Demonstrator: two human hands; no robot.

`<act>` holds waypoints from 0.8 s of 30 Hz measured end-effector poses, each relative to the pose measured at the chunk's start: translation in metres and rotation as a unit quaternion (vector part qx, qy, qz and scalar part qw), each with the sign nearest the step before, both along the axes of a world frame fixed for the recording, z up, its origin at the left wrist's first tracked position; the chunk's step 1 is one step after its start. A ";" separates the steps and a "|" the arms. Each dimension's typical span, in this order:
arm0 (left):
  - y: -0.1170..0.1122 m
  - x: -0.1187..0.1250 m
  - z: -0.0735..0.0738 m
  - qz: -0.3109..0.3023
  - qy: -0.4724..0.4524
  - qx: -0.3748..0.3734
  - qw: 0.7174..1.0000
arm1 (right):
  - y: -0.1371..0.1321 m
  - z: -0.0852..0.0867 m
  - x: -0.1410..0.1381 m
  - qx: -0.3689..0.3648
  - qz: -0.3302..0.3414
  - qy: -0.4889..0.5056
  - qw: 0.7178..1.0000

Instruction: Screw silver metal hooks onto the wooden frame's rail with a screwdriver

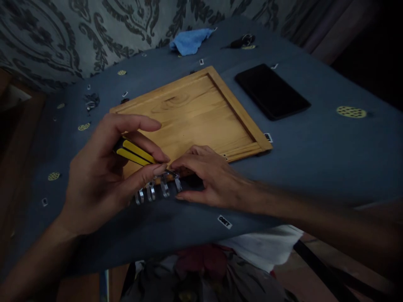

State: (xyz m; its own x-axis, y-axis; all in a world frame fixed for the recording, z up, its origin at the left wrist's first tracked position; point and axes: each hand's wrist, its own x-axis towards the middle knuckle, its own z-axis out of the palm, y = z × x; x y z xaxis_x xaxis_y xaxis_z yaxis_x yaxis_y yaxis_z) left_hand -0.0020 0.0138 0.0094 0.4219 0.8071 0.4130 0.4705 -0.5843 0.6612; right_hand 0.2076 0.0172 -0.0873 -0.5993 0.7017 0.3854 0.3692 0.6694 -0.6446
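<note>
In my left hand (110,172) is a slim tool with a yellow-and-black handle (137,153), pinched between thumb and fingers. Its dark tip points toward the near edge of a framed wooden panel (185,113) lying on the table. Along that edge stick out several shiny metal hooks (164,186). My right hand (210,176) is curled around the rightmost hook (178,183), fingers on the panel side and thumb below. Whether its fingertips press on the hook or the tool tip is hard to tell.
A black tablet or phone (272,91) lies right of the panel. Farther back are a blue cloth (190,41) and a dark tool-like item (242,41). Small metal pieces (91,101) lie at left on the blue tablecloth (330,155). White cloth (264,247) hangs at the near edge.
</note>
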 end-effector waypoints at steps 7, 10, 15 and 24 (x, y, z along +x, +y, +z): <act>-0.001 -0.004 0.005 0.035 0.105 0.107 0.988 | 0.001 -0.001 0.000 0.018 0.011 0.012 1.000; -0.003 -0.004 0.007 0.068 0.106 0.103 0.987 | 0.001 -0.002 0.000 0.022 0.009 0.010 1.000; 0.004 -0.009 0.005 0.007 0.029 0.059 0.998 | 0.001 -0.001 -0.001 0.015 0.007 0.013 1.000; 0.002 -0.008 0.002 0.014 0.058 0.067 0.996 | 0.001 0.000 -0.001 0.016 0.011 0.017 1.000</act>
State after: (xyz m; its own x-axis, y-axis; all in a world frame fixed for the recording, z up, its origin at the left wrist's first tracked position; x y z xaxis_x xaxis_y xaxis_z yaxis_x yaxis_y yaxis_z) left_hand -0.0096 0.0160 0.0115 0.4506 0.7608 0.4670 0.5571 -0.6484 0.5188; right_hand 0.2061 0.0185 -0.0873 -0.6016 0.6753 0.4267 0.3323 0.6973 -0.6351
